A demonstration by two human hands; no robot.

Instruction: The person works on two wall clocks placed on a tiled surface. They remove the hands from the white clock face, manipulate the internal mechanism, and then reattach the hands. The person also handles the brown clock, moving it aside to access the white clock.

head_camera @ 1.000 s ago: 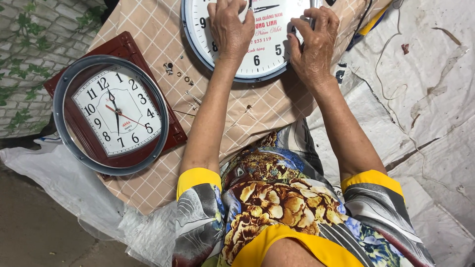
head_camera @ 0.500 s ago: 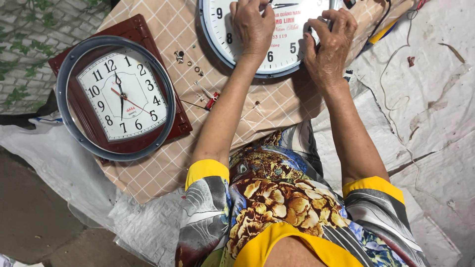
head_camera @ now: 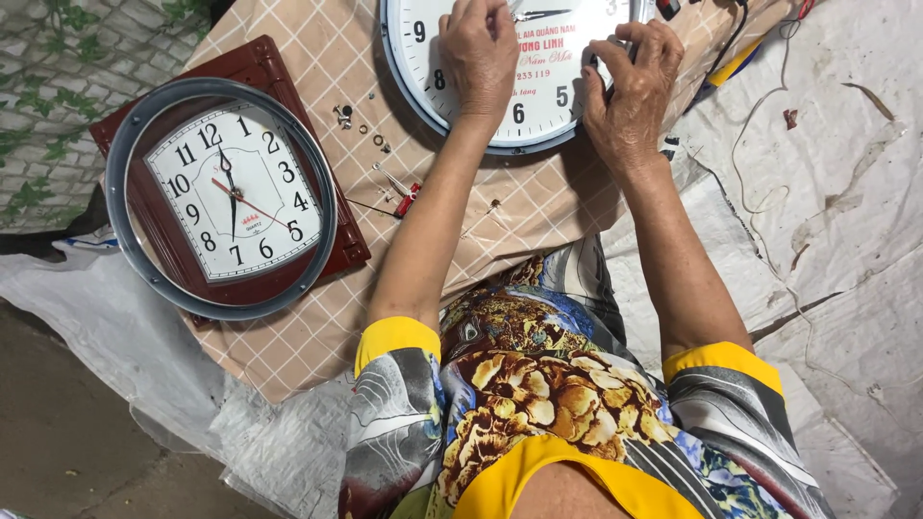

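A round white wall clock (head_camera: 567, 96) with a blue-grey rim lies face up at the top of the checked cloth (head_camera: 519, 221). My left hand (head_camera: 478, 58) rests on its dial, fingers curled near the centre. My right hand (head_camera: 630, 86) grips the clock's lower right part, with the fingertips on the face. Whether either hand pinches a small part is hidden. To the left lies a second clock (head_camera: 226, 192), with a dark red square frame, a grey ring and a white dial.
Small screws and washers (head_camera: 361, 125) lie on the cloth between the clocks, beside a small red-handled tool (head_camera: 402, 197). White sacking (head_camera: 846, 240) covers the ground on the right, with thin wires (head_camera: 750, 144) across it. A leaf-patterned sheet (head_camera: 48, 125) lies at far left.
The view has shifted, so both clocks sit further right and lower in frame. My hands stay on the white clock, the right one edging inward over the face.
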